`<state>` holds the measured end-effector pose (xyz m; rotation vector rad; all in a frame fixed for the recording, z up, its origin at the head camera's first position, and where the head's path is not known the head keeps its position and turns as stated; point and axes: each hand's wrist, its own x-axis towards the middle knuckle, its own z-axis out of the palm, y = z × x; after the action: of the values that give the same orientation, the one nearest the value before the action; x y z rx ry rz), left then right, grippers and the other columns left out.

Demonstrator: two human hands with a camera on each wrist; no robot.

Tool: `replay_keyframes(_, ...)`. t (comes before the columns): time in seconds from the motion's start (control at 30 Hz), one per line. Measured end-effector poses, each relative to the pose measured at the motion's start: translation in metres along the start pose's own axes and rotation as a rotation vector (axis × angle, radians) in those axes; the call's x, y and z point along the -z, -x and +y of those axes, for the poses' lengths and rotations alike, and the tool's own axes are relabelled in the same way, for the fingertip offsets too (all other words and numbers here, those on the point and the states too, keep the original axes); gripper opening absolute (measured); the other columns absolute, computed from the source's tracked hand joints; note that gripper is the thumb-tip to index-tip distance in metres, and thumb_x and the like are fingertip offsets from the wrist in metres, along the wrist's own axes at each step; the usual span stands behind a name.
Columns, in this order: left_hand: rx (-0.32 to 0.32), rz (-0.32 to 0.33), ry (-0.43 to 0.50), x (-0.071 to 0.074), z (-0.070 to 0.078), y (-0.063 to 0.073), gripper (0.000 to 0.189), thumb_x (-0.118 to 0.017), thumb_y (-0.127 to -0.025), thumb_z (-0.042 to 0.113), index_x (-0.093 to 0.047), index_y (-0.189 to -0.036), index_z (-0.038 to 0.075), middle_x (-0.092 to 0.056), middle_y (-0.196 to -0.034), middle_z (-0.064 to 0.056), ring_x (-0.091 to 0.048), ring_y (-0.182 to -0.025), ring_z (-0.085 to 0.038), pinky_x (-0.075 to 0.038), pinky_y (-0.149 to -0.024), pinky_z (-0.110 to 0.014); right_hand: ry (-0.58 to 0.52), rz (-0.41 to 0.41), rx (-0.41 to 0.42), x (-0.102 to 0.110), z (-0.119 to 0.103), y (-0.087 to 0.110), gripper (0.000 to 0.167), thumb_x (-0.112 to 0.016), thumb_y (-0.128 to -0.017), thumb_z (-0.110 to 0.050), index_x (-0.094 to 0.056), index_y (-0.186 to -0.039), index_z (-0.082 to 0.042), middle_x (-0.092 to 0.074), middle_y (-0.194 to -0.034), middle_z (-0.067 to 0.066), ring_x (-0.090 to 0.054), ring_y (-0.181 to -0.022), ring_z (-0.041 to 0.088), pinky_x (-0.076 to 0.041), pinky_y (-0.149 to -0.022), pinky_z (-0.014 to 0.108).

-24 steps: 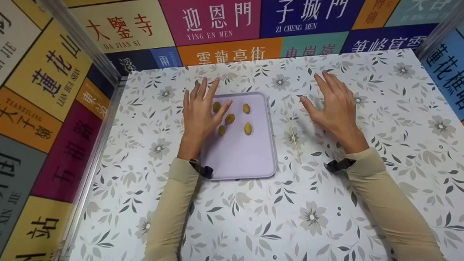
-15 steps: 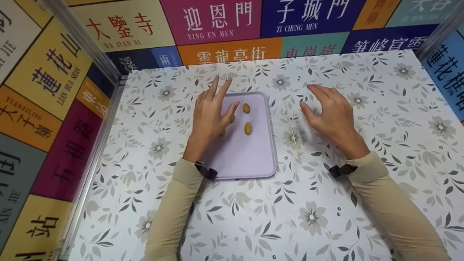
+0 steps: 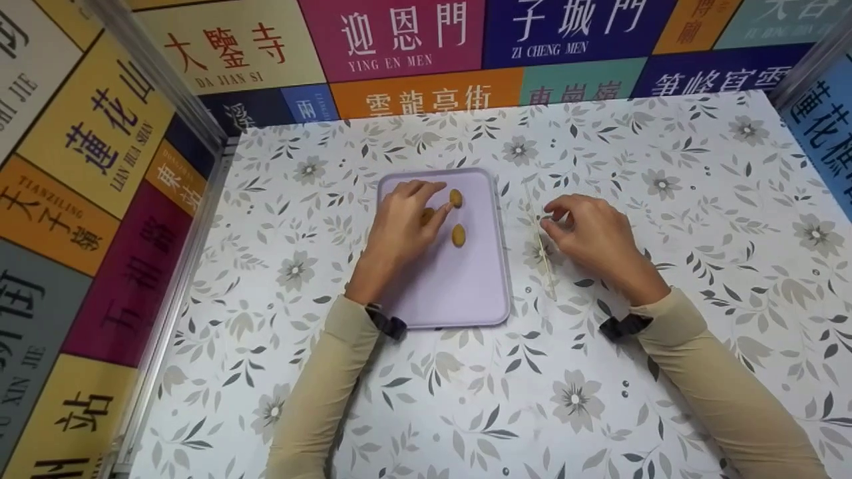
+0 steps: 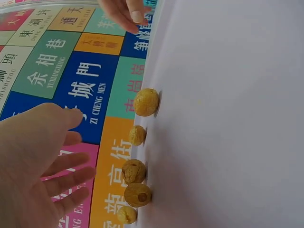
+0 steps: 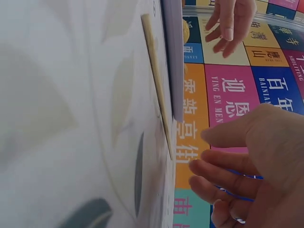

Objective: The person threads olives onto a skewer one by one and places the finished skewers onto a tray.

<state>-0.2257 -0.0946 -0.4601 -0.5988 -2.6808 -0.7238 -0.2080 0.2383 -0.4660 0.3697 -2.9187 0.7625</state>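
Floral-papered counter (image 3: 466, 399), lavender tray (image 3: 466, 293) at centre. I see my left hand (image 3: 399, 229) loosely spread over the small yellow nuts (image 3: 458, 235) on the tray's far half, gripping none. Thin wooden skewer (image 3: 542, 256) lies just right of the tray, long axis running near-to-far; my right hand (image 3: 589, 236) hovers beside it, fingers relaxed, holding nothing.

Pale lilac tray (image 3: 459, 293) near the worktop's middle — plain, unpatterned. Yellow-brown nuts (image 3: 458, 235) on it. Pale wooden-coloured skewer (image 3: 544, 263) beside its right edge. White worktop cover (image 3: 599, 399) printed with grey flowers and dark leaves. Beige sleeves (image 3: 719, 386) — black wrist straps (image 3: 622, 326). Multicoloured sign panels (image 3: 426, 93) with Chinese lettering along the back edge.
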Motion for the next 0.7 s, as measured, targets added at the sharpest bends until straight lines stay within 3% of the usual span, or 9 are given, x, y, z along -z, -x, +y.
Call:
replay_keyframes(0.13,0.005,-0.071,0.015,-0.001,-0.001,0.001,0.03,-0.072,-0.106,0.03,-0.078,-0.128,0.01,-0.082,-0.112,-0.008,-0.073,-0.104,-0.028,-0.057,-0.094,-0.044,-0.023,-0.07,-0.06,-0.002,0.0,0.001,0.019,-0.078,-0.099,-0.035,-0.079,-0.108,-0.018,-0.081,-0.097,0.002,-0.072,-0.09,0.024,-0.052,-0.077,0.05)
replay_keyframes(0.23,0.022,-0.144,0.032,-0.002,0.0,0.001,0.026,-0.074,-0.104,0.027,-0.08,-0.123,0.009,-0.083,-0.105,-0.008,-0.075,-0.097,-0.025,-0.059,-0.09,-0.04,-0.028,-0.095,-0.082,-0.003,0.0,0.002,0.02,-0.079,-0.099,-0.038,-0.08,-0.101,-0.018,-0.081,-0.093,0.001,-0.071,-0.087,0.024,-0.05,-0.075,0.047)
replay_keyframes(0.47,0.033,-0.255,0.063,-0.006,0.004,0.002,0.027,-0.076,-0.103,0.031,-0.081,-0.121,0.011,-0.084,-0.105,-0.004,-0.078,-0.102,-0.023,-0.06,-0.093,-0.039,-0.012,-0.132,-0.108,-0.003,0.001,0.004,0.028,-0.084,-0.094,-0.046,-0.079,-0.09,-0.019,-0.079,-0.087,0.0,-0.069,-0.082,0.024,-0.048,-0.073,0.045)
replay_keyframes(0.7,-0.016,-0.275,0.054,-0.012,0.006,0.005,0.032,-0.075,-0.103,0.033,-0.079,-0.127,0.012,-0.08,-0.114,-0.008,-0.072,-0.11,-0.026,-0.057,-0.1,-0.043,-0.016,-0.171,-0.116,-0.002,0.001,0.004,0.013,-0.079,-0.097,-0.028,-0.08,-0.101,-0.016,-0.081,-0.093,0.003,-0.073,-0.087,0.025,-0.05,-0.076,0.048)
